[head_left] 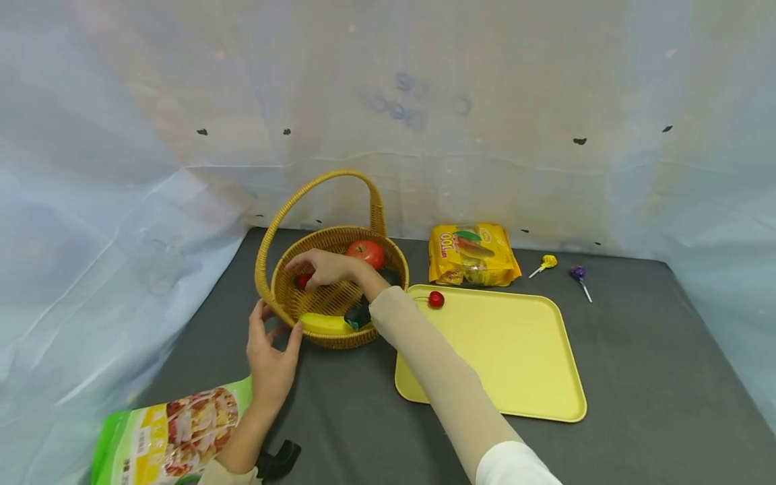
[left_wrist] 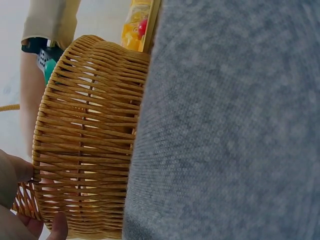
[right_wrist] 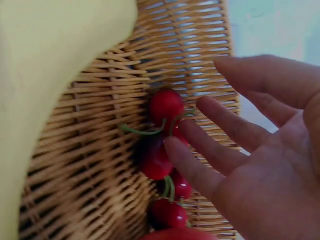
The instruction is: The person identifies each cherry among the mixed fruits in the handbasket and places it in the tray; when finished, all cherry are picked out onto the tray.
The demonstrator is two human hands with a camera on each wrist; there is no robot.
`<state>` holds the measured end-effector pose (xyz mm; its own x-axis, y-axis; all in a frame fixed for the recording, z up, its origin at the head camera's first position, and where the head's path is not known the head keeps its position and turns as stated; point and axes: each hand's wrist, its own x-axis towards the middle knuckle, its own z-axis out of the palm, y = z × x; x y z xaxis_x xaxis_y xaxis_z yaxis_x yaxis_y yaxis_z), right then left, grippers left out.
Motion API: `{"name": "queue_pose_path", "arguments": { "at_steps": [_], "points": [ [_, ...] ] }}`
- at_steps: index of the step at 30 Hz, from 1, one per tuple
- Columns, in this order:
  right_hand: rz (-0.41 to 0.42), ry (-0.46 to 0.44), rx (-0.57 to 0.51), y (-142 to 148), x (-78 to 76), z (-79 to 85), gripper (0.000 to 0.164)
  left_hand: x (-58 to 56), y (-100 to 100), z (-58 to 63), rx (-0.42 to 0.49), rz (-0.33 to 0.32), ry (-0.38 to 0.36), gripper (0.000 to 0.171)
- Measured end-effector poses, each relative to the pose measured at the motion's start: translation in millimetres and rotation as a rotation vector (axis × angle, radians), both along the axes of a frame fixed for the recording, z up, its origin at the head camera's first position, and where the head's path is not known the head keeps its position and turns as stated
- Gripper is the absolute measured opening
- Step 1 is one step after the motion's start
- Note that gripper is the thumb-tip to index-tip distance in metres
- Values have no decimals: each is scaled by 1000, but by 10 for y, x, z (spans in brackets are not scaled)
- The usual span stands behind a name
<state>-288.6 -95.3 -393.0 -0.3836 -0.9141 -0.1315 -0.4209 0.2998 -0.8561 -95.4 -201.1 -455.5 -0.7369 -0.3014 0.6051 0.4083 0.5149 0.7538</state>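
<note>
A wicker basket (head_left: 341, 341) with a tall arched handle stands at the left of the dark table. My left hand (head_left: 273, 364) holds its near left rim, with the thumb apart from the fingers; the woven wall (left_wrist: 90, 135) fills much of the left wrist view. Inside the basket is my right hand (head_left: 324, 267), its fingers loosely extended with nothing between them. Several red cherries (right_wrist: 166, 106) with green stems lie against the wall by those fingertips. A red apple (head_left: 366, 252) and a yellow banana (head_left: 325, 325) share the basket; a dark item is partly hidden by the right arm.
Right of the basket lies a yellow tray (head_left: 515, 350) with one cherry (head_left: 436, 300) at its upper left. Behind it are a yellow snack bag (head_left: 473, 254), a yellow lollipop (head_left: 548, 261) and a purple lollipop (head_left: 578, 272). A green food bag (head_left: 182, 428) lies front left.
</note>
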Motion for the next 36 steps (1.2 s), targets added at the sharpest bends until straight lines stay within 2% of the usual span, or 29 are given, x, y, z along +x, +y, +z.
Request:
{"name": "queue_pose_path", "arguments": {
  "at_steps": [3,6,9,13,16,19,22,25,28,31,33,36],
  "points": [
    [16,-6,47,-18,15,-72,56,45,72,114,-15,-4,18,69],
    [19,3,102,-9,24,-136,55,77,111,168,-17,-1,20,70],
    [50,11,144,-3,45,-176,53,98,125,182,-18,4,14,70],
    [99,-32,181,-17,78,-202,51,110,125,179,-14,8,-8,69],
    [99,-95,211,-29,93,-214,48,105,119,163,-9,12,-19,69],
    [82,-117,219,-30,97,-217,42,92,111,145,-15,18,-16,70],
    [55,-135,175,0,87,-190,35,74,92,111,-21,19,-5,71],
    [37,-164,76,94,57,-118,32,52,70,67,-21,22,-8,71],
    [40,-134,-32,279,4,-13,33,36,52,41,-3,22,-26,71],
    [12,-75,-115,559,-46,95,32,42,58,70,3,23,-26,70],
    [-41,-49,-157,791,-69,151,29,53,74,108,-8,20,-1,70],
    [-129,-85,-206,1205,-85,188,31,61,86,141,-27,16,42,70]
  ]
}}
